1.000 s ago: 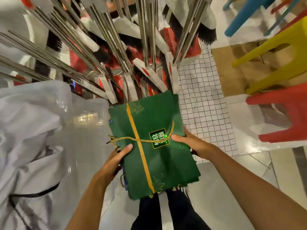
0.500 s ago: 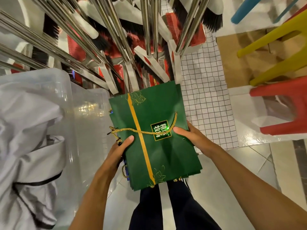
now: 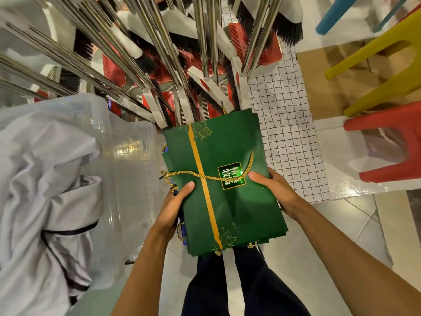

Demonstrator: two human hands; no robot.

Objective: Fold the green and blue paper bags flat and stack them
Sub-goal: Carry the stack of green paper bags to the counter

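nearest the camera, the person's dark trousers (image 3: 239,290) are showing above the pale tiled floor (image 3: 319,249). both bare forearms are reaching forward and closing in on a stack of green paper bags (image 3: 241,208), folded flat. the stack is being held in the air in front of the body, its long side running away from the person and its far end skewing a little to the left.

the left hand (image 3: 175,206) is grasping the stack's left edge. its thumb is lying on the top face just beside the gold stripe (image 3: 206,190), and its other fingers are tucked underneath, out of sight. the right hand (image 3: 273,190) is grasping the right edge, with its thumb pressing on the top face just beside the square label (image 3: 232,176) and its fingers hidden below. a gold cord handle (image 3: 205,177) is lying across the top bag between the two thumbs. a sliver of a blue paper bag (image 3: 185,239) is peeking out under the green ones by the left wrist.

to the left, a clear plastic bin (image 3: 127,169) is sitting with white cloth (image 3: 45,179) spilling from it. to the right, a grid-patterned sheet (image 3: 287,137) is lying on the floor. farther right, a red stool (image 3: 387,142) and a yellow stool (image 3: 376,65) are standing by some cardboard (image 3: 319,87). farthest off, brooms (image 3: 205,42) with metal handles are fanning toward the camera.
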